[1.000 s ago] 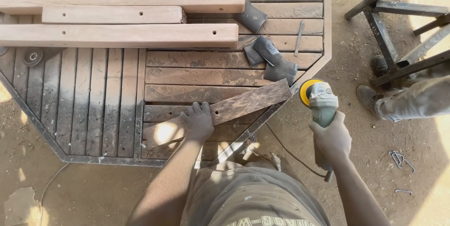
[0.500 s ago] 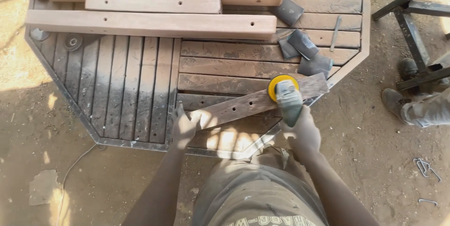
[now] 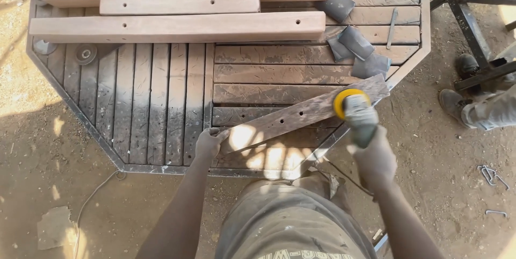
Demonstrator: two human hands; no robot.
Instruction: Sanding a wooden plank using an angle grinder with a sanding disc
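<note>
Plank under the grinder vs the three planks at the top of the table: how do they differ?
The plank being ground is dark and weathered; the three top planks are pale and clean. It lies diagonally; they lie parallel to the table's far edge. The left hand holds its near end while the grinder in the right hand meets it; the top planks are untouched. All have drilled holes.

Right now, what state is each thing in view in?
Weathered plank: flat on table, pinned at one end by left hand.
Angle grinder: in right hand, yellow disc on plank.
Three pale beams: lying side by side, untouched.
Sandpaper pieces: loose.
</note>
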